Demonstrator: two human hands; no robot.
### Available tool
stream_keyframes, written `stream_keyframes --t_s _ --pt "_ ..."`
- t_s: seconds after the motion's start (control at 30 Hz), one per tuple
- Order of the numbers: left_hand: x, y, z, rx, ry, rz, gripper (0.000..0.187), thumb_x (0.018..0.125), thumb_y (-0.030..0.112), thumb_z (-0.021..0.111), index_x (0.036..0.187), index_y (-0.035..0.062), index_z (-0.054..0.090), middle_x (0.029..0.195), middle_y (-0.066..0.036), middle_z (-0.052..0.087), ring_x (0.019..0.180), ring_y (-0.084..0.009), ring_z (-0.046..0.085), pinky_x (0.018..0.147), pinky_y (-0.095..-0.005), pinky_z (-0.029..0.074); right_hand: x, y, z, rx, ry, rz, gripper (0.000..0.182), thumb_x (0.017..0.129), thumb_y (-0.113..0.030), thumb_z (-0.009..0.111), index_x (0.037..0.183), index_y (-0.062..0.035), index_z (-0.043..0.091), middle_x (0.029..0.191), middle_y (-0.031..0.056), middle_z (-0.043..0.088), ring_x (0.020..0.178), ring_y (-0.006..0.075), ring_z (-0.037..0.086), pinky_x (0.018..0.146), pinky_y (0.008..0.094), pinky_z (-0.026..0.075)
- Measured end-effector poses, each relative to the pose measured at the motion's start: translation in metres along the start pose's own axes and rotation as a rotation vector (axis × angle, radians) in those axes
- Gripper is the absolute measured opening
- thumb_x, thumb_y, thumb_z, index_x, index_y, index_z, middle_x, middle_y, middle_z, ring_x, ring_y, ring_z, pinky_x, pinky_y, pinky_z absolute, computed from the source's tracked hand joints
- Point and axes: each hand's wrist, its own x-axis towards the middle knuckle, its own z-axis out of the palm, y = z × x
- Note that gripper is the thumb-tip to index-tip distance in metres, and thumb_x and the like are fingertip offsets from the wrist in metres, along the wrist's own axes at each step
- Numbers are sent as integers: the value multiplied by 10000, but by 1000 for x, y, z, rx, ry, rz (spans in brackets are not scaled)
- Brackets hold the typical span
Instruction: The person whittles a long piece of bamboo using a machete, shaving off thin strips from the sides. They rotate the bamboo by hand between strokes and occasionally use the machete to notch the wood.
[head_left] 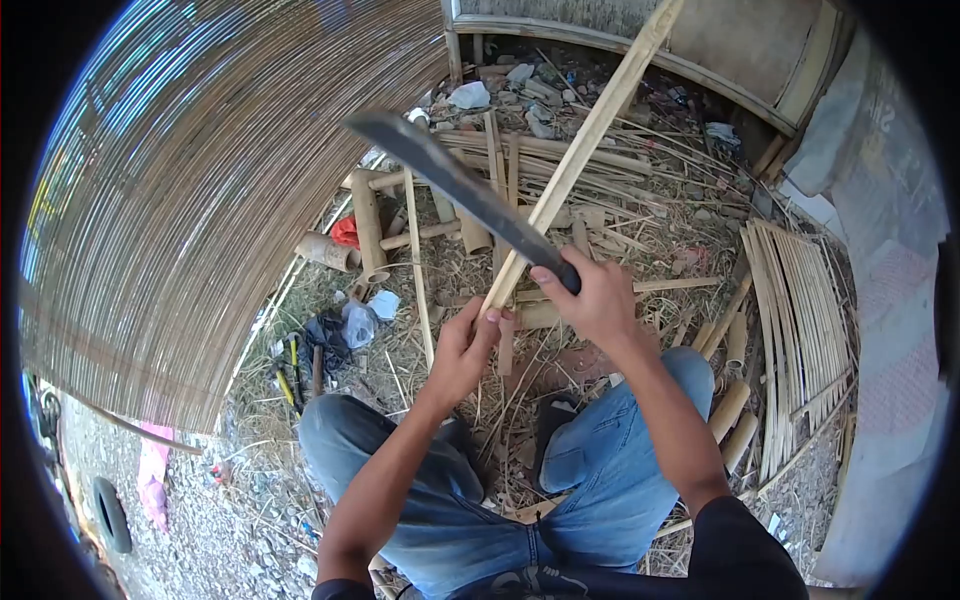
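Observation:
My left hand (463, 350) is closed around the lower end of a long pale bamboo strip (592, 130), which slants up and away to the top right. In my right hand (597, 298) is a machete (452, 180), gripped by its black handle. Its dark blade points to the upper left and crosses the bamboo strip a little above my left hand. Both hands are in front of my knees, over the littered ground.
A slatted bamboo blind (230, 170) hangs at the left. A bundle of split strips (795, 330) lies at the right. Bamboo pieces form a low frame (370, 225) ahead. Several hand tools (288, 375) lie near my left knee, beside a plastic bag (358, 325).

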Motion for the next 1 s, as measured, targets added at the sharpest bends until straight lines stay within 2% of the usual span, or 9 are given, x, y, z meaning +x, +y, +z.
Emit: stream_keyframes --t_s 0.03,0.13,0.2,0.3,0.53,0.67,0.87,0.93,1.0 --pt "2 1 -1 46 36 34 358 1076 376 485 1095 39 605 689 64 415 572 -26 353 503 -211 277 -5 -2 9 -57 -48 -100 541 924 -569 624 951 -31 671 533 133 602 490 344 639 470 438 499" --pt "1 -2 -3 37 126 114 383 1067 398 498 1058 30 606 676 58 444 557 -22 363 499 -212 287 -18 -10 28 -246 -200 -200 552 892 -593 646 917 -42 663 551 135 627 488 329 655 466 440 517" --pt "-1 -10 -11 -9 121 -32 393 1072 395 490 1019 22 601 686 47 476 549 -25 365 492 -217 290 -18 -8 38 -244 -165 -275 583 866 -630 647 907 -49 660 550 124 629 479 309 653 452 431 516" --pt "1 -6 -8 24 205 32 437 1081 410 463 899 32 586 674 42 475 553 -32 368 489 -227 292 -7 -12 32 -360 -41 -391 624 849 -686 629 875 -63 653 553 109 638 472 273 657 426 402 501" --pt "-2 -3 -18 153 266 119 488 1093 396 435 751 58 516 615 38 435 556 -59 377 511 -258 301 16 -11 3 -401 46 -203 544 846 -645 675 859 -102 638 540 94 619 490 302 655 434 418 482" --pt "-1 -9 -19 151 283 116 503 1095 390 431 735 49 514 603 31 424 557 -65 372 512 -268 305 -1 -14 16 -455 -123 -288 595 869 -688 611 785 -99 607 525 108 619 471 295 654 421 417 499" --pt "4 -13 -20 194 337 123 497 1096 379 431 746 37 516 598 28 410 566 -71 363 518 -279 311 34 0 -9 -497 -1 -328 570 885 -668 606 820 -102 634 531 122 625 475 312 657 439 423 513" --pt "4 -11 -22 218 304 51 494 1097 374 431 748 35 516 606 24 420 577 -78 376 530 -280 326 42 1 -16 -501 15 -122 532 892 -622 632 865 -91 651 526 112 606 474 313 644 454 414 496" --pt "5 -15 -20 231 320 62 495 1097 373 432 748 30 514 616 18 429 587 -82 383 540 -282 336 25 7 -4 -444 41 -154 549 887 -635 631 882 -87 660 519 125 600 476 329 641 461 422 499"
